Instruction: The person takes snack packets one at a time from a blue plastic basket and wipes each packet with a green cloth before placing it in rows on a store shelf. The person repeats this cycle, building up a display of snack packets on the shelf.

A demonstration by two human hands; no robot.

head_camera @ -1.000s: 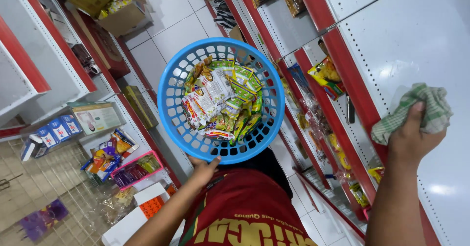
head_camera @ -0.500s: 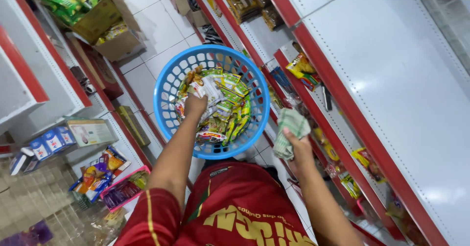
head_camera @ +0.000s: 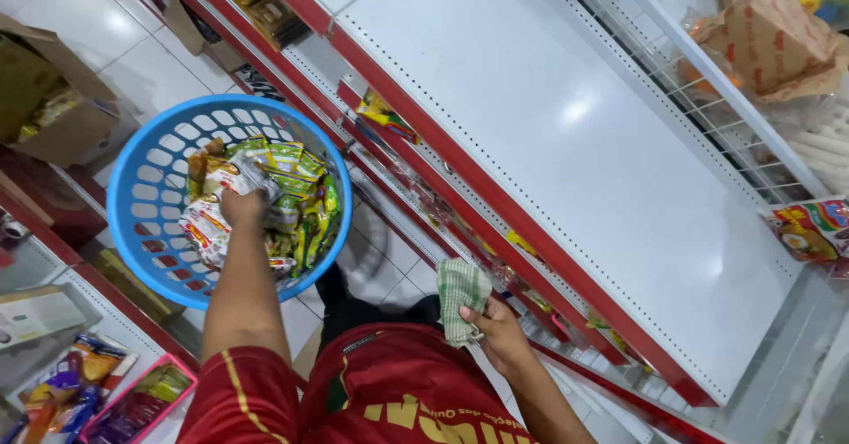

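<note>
One blue basket (head_camera: 141,205) holds many snack packets (head_camera: 296,201); left hand (head_camera: 240,207) clamped on packets inside it, right hand (head_camera: 500,329) beside it gripping one checked cloth (head_camera: 460,294).

Bright overhead light; glare patches on the white shelf (head_camera: 566,143) and floor tiles (head_camera: 80,28); edges slightly warped, mildly soft.

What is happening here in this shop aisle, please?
A person stands between red-edged shelves. The left hand reaches into a round blue basket and rests on the snack packets piled inside. The right hand holds a folded green checked cloth near the waist, below a bare white shelf. An open cardboard box sits on the tiled floor beyond the basket.
</note>
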